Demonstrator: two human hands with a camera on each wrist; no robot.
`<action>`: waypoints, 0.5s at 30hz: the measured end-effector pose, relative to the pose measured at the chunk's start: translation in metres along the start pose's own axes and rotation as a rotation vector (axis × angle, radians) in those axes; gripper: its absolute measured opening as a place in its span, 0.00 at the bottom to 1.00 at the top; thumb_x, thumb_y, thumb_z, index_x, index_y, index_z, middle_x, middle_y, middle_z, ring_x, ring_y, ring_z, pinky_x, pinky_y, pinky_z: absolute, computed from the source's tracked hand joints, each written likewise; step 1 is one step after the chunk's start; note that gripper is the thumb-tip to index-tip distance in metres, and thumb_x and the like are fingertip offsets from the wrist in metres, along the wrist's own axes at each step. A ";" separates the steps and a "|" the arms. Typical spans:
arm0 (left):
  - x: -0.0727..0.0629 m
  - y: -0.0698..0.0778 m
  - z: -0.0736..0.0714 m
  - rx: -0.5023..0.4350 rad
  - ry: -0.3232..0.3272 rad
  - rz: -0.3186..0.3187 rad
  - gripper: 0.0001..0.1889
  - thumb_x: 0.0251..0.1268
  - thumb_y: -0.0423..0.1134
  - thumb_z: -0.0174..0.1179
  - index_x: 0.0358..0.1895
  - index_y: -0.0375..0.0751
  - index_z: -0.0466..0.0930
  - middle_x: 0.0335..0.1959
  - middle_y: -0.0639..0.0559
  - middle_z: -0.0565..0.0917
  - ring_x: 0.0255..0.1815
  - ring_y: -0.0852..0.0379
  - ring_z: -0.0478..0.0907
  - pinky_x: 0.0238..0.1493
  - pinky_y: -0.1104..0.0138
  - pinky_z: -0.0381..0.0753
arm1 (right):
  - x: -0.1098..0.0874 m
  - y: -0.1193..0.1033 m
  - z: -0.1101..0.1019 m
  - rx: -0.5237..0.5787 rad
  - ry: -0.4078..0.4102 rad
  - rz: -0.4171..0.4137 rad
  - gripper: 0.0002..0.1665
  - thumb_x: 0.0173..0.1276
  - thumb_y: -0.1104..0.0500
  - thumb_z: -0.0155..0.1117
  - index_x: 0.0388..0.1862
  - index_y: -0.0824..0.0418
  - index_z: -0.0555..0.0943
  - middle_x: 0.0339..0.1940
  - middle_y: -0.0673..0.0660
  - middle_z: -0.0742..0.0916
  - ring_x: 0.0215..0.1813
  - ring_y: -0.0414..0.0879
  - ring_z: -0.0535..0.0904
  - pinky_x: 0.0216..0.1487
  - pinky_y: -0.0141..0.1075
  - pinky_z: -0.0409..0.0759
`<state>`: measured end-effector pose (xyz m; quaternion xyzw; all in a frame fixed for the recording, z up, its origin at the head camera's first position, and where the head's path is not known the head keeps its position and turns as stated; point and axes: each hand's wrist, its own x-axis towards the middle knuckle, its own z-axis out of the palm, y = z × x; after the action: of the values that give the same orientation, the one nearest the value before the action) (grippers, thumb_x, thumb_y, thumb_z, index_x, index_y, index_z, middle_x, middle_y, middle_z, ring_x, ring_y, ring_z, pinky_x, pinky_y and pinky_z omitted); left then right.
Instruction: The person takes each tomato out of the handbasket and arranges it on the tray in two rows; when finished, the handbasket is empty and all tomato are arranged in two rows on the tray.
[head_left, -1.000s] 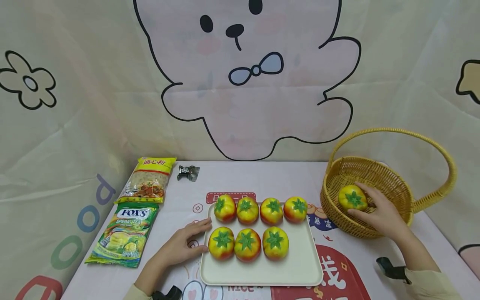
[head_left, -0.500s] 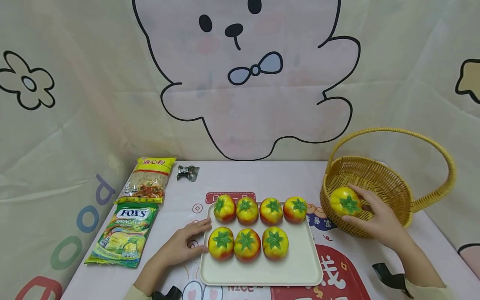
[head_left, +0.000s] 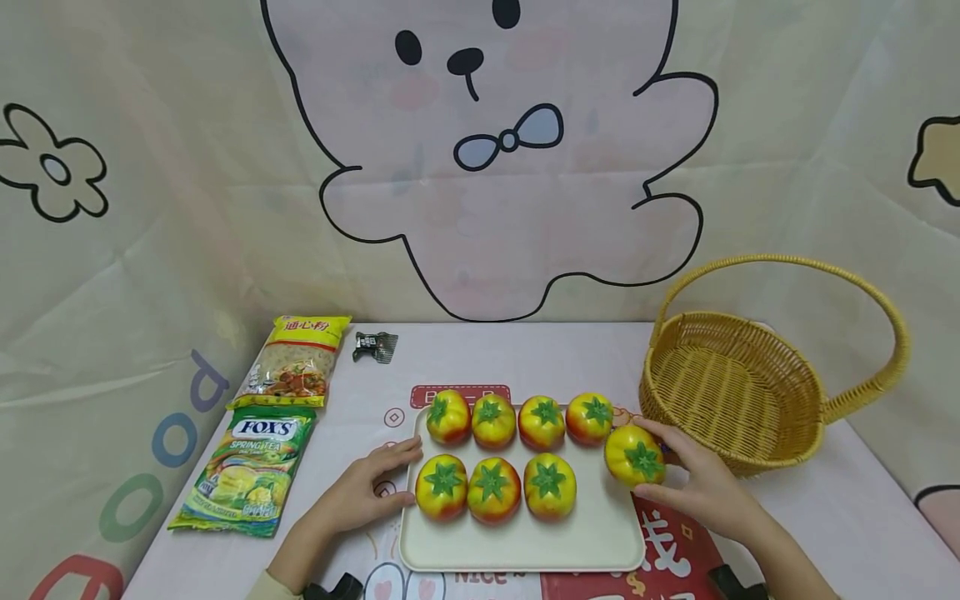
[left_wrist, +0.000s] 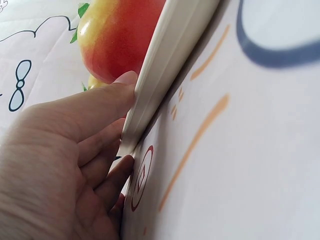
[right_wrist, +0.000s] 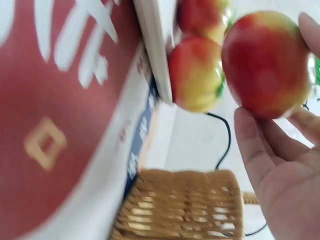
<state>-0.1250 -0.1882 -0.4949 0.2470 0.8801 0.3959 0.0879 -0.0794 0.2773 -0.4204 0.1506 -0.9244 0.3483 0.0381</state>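
My right hand [head_left: 701,483] holds a yellow-red tomato [head_left: 634,456] with a green star-shaped top, over the right edge of the white tray [head_left: 525,550]. In the right wrist view, that tomato [right_wrist: 267,65] is lifted between thumb and fingers, its red underside showing. Several similar tomatoes stand on the tray, with a back row [head_left: 542,422] and a front row [head_left: 494,492]. My left hand [head_left: 375,487] rests at the tray's left edge. The left wrist view shows its thumb and fingertips against the outer side of the tray wall [left_wrist: 160,65].
A wicker basket [head_left: 735,400] with a tall handle stands right of the tray, nothing inside it. To the left lie a green FOX'S candy bag [head_left: 251,471] and a yellow-topped pasta bag [head_left: 296,362]. A small black wrapped candy [head_left: 375,347] lies behind the tray.
My right hand has carried the tomato from inside the basket leftward, out over the rim to the tray's right edge. My left hand has stayed at the tray.
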 end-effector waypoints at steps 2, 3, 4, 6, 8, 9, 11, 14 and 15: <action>0.000 0.000 0.000 -0.003 -0.003 -0.005 0.31 0.55 0.58 0.64 0.64 0.57 0.72 0.70 0.63 0.66 0.73 0.53 0.60 0.74 0.52 0.51 | 0.000 -0.001 0.005 0.036 -0.069 0.030 0.46 0.52 0.46 0.74 0.68 0.56 0.67 0.62 0.55 0.77 0.55 0.30 0.73 0.49 0.31 0.83; 0.000 0.000 0.000 -0.004 -0.004 -0.008 0.31 0.55 0.58 0.64 0.64 0.57 0.72 0.70 0.63 0.66 0.73 0.52 0.60 0.74 0.51 0.51 | 0.000 -0.001 0.007 0.054 -0.110 0.049 0.46 0.53 0.45 0.73 0.68 0.58 0.67 0.62 0.57 0.77 0.55 0.35 0.75 0.49 0.33 0.83; 0.000 0.000 0.000 -0.005 -0.006 -0.010 0.31 0.55 0.58 0.64 0.64 0.57 0.72 0.70 0.63 0.66 0.73 0.52 0.59 0.74 0.51 0.51 | 0.000 -0.001 0.008 0.069 -0.149 0.066 0.46 0.53 0.44 0.73 0.68 0.58 0.67 0.62 0.58 0.77 0.55 0.40 0.77 0.48 0.34 0.84; -0.001 0.000 0.000 -0.007 -0.009 -0.014 0.31 0.55 0.58 0.64 0.64 0.58 0.72 0.70 0.63 0.66 0.73 0.52 0.59 0.74 0.51 0.51 | 0.000 0.000 0.012 0.107 -0.215 0.097 0.46 0.54 0.44 0.72 0.67 0.60 0.66 0.61 0.60 0.77 0.54 0.50 0.79 0.46 0.34 0.85; 0.000 0.000 0.000 -0.007 -0.010 -0.015 0.31 0.55 0.59 0.63 0.64 0.58 0.72 0.70 0.63 0.66 0.74 0.51 0.59 0.74 0.50 0.51 | 0.001 0.001 0.015 0.133 -0.260 0.112 0.46 0.55 0.44 0.71 0.68 0.61 0.65 0.60 0.61 0.77 0.55 0.56 0.79 0.46 0.33 0.85; 0.000 0.000 0.000 -0.007 -0.009 -0.015 0.31 0.55 0.59 0.63 0.64 0.58 0.72 0.70 0.63 0.66 0.74 0.51 0.59 0.74 0.50 0.51 | 0.001 0.002 0.016 0.139 -0.274 0.108 0.46 0.55 0.44 0.71 0.68 0.62 0.65 0.60 0.62 0.78 0.55 0.58 0.79 0.46 0.32 0.84; 0.000 0.000 0.000 -0.006 -0.007 -0.013 0.31 0.55 0.59 0.63 0.64 0.57 0.72 0.70 0.63 0.66 0.74 0.51 0.59 0.74 0.50 0.51 | 0.002 0.003 0.020 0.135 -0.287 0.096 0.47 0.56 0.43 0.70 0.68 0.62 0.64 0.60 0.61 0.78 0.54 0.58 0.79 0.46 0.31 0.84; 0.000 0.000 0.000 -0.005 -0.002 -0.007 0.32 0.55 0.59 0.64 0.64 0.57 0.72 0.70 0.63 0.66 0.73 0.51 0.59 0.74 0.51 0.51 | 0.003 0.003 0.024 0.115 -0.296 0.073 0.47 0.56 0.42 0.69 0.69 0.62 0.64 0.60 0.61 0.79 0.54 0.57 0.80 0.48 0.32 0.84; 0.000 -0.001 0.000 -0.003 0.000 -0.003 0.32 0.55 0.59 0.64 0.64 0.57 0.72 0.70 0.63 0.66 0.73 0.51 0.59 0.74 0.51 0.51 | 0.003 0.003 0.025 0.110 -0.298 0.069 0.47 0.56 0.41 0.69 0.69 0.61 0.64 0.61 0.61 0.79 0.55 0.57 0.80 0.49 0.34 0.84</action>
<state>-0.1252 -0.1887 -0.4952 0.2454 0.8798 0.3972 0.0890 -0.0824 0.2618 -0.4407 0.1705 -0.9040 0.3732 -0.1199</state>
